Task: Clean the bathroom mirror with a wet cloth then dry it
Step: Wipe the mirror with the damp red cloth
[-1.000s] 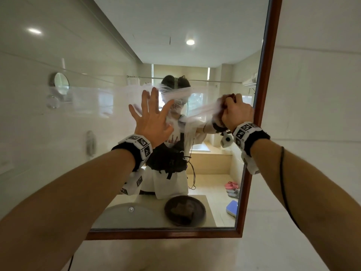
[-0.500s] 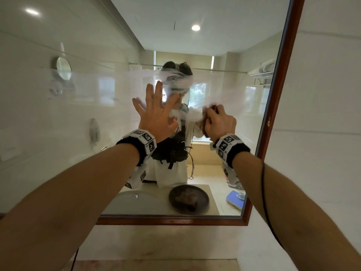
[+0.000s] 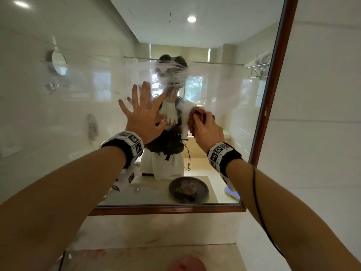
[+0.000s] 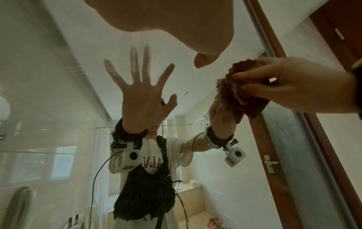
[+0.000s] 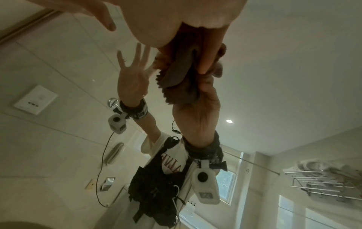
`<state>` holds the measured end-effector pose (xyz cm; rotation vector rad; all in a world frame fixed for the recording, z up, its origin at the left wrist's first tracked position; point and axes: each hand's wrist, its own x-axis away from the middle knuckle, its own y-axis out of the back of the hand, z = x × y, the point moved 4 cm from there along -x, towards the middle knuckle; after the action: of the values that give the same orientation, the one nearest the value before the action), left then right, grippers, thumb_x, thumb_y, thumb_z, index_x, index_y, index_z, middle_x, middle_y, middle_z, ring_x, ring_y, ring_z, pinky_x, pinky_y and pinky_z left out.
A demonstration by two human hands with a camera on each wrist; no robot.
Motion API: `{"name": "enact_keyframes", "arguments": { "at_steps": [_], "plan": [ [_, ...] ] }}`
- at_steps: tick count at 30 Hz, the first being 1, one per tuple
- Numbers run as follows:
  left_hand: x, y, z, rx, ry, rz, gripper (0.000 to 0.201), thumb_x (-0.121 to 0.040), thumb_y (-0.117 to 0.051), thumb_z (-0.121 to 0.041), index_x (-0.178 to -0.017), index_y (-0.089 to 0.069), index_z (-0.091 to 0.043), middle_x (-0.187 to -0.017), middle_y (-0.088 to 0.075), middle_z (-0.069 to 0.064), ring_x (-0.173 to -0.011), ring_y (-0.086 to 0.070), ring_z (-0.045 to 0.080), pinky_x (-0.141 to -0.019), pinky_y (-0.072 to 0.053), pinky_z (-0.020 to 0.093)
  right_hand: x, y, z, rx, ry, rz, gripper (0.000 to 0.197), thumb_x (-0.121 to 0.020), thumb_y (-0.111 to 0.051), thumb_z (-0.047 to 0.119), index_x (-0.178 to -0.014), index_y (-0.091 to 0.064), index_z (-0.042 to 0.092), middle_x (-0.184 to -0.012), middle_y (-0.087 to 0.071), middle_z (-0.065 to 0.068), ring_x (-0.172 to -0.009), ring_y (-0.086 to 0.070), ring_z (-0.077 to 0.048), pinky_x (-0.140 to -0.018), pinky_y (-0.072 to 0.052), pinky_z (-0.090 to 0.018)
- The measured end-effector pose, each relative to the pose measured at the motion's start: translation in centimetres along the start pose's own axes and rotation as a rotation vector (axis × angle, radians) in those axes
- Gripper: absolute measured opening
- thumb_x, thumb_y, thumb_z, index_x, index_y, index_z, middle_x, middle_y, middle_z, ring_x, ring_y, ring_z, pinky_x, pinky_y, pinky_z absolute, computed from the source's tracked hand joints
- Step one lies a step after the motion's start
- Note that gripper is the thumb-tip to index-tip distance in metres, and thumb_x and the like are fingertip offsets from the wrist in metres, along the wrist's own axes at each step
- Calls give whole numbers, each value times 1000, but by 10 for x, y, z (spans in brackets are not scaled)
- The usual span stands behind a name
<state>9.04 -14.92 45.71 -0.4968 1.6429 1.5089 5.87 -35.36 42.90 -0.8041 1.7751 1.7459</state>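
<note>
Wet wiping underway: right hand clutches a brown cloth mid-mirror; left hand splayed at nine o'clock; smears remain, drying undone.

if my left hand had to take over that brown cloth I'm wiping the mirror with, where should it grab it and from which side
Probably the loose scalloped flap of the brown cloth that sticks out left of and below the right hand. Come in from the left, where the left hand already rests spread on the mirror. The right fingers cover the bunched part, so only that flap is free.
</note>
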Motion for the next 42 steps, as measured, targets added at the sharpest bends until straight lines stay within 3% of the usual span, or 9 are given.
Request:
{"name": "enact_keyframes", "arguments": {
  "at_steps": [6,11,15,21,25,29,33,37,42],
  "plan": [
    [-6,4,-22,38,2,-21,86,-89,-52,-56,-156,0,-41,-164,16,15,-149,13,42,-107,-4,79,17,15,-64,33,-142,82,80,-82,-66,14,-149,-22,12,-132,-37,-22,-99,-55,-37,-79,-49,-38],
    [-1,-5,-32,54,46,0,89,-87,-52,-59,-156,1,-42,-163,17,15,-149,14,42,-107,-6,79,10,22,-79,-29,-191,96,47,-91,-54,18,-134,-38,5,-124,-46,-17,-93,-58,-39,-71,-42,-38],
    [6,-9,-31,49,45,10,90,-87,-53,-60,-157,0,-41,-164,14,16,-149,11,42,-107,-6,79,5,14,-69,-84,-224,101,43,-92,-52,20,-132,-42,6,-126,-50,-16,-95,-59,-41,-81,-48,-44],
    [13,-13,1,68,40,52,86,-83,-38,-63,-156,0,-41,-163,17,15,-149,15,41,-106,-7,79,-4,-15,-5,-114,-88,82,33,-88,-55,22,-121,-55,18,-135,-48,-9,-99,-59,-35,-78,-49,-37],
    [22,-12,50,34,73,68,91,-87,-50,-61,-154,8,-43,-162,22,13,-148,18,41,-107,0,77,-22,-29,62,-116,6,32,26,-84,-57,23,-110,-61,21,-119,-56,-9,-100,-55,-35,-74,-52,-41],
    [38,-9,106,12,114,58,94,-85,-54,-60,-151,12,-46,-163,20,14,-148,17,41,-108,1,77,-39,-26,136,-87,119,35,26,-86,-56,19,-112,-61,17,-123,-52,-14,-94,-56,-37,-70,-45,-35],
    [50,-4,139,7,120,40,90,-79,-40,-63,-152,10,-45,-164,15,14,-149,14,41,-107,-4,78,-43,-26,172,-46,180,76,30,-89,-54,20,-118,-59,21,-127,-50,-10,-89,-59,-34,-71,-45,-34],
    [60,-11,147,17,121,76,92,-83,-46,-62,-155,8,-42,-163,19,13,-148,17,40,-107,-3,79,-40,-23,149,-21,168,93,26,-89,-58,26,-115,-61,22,-127,-50,-10,-100,-56,-38,-79,-50,-41],
    [68,-19,143,36,114,124,97,-87,-51,-59,-151,20,-43,-161,25,11,-148,22,39,-107,0,78,-41,5,84,-94,-100,-39,29,-92,-57,28,-120,-60,22,-133,-49,-8,-96,-60,-34,-86,-48,-40]
  ]
}}
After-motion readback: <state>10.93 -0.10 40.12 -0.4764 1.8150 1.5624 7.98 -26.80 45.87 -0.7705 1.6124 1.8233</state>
